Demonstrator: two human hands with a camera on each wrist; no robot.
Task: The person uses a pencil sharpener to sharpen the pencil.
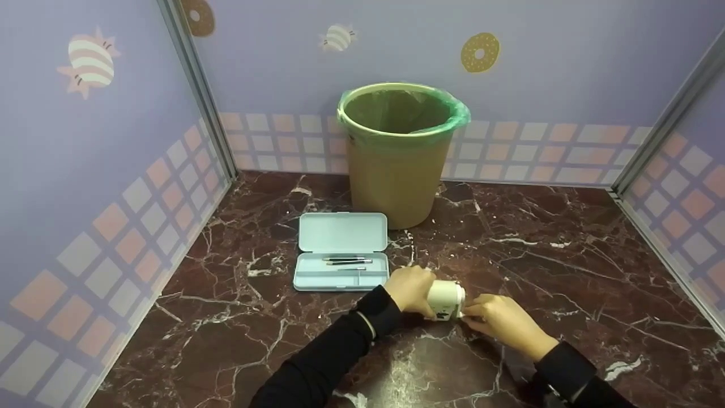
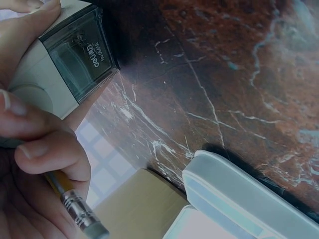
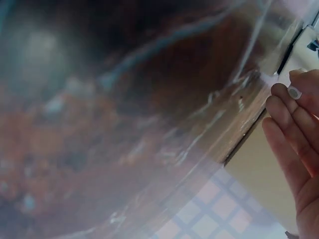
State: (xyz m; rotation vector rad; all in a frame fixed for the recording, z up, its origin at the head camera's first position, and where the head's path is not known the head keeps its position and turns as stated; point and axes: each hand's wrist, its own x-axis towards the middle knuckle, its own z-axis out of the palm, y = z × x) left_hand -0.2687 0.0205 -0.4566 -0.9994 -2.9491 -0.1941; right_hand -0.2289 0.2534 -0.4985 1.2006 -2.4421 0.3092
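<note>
A white pencil sharpener [image 1: 444, 297] lies on its side on the marbled tabletop. My left hand [image 1: 412, 289] grips it from the left. In the left wrist view, its clear shavings drawer [image 2: 79, 55] faces outward, marked "deli". A yellow pencil [image 2: 61, 184] with a metal band and eraser sticks out from the curled fingers of the same hand; its other end is hidden. At the sharpener's right end, my right hand [image 1: 504, 320] pinches a small crank knob [image 3: 294, 92] between thumb and index finger, the other fingers extended.
An open light-blue pencil case [image 1: 328, 280] with several pencils [image 1: 346, 262] in it lies left of the sharpener. Behind it stands a tan trash bin [image 1: 396, 181] with a green liner [image 1: 459, 116]. Patterned wall panels [image 1: 283, 141] enclose the table at the back and sides.
</note>
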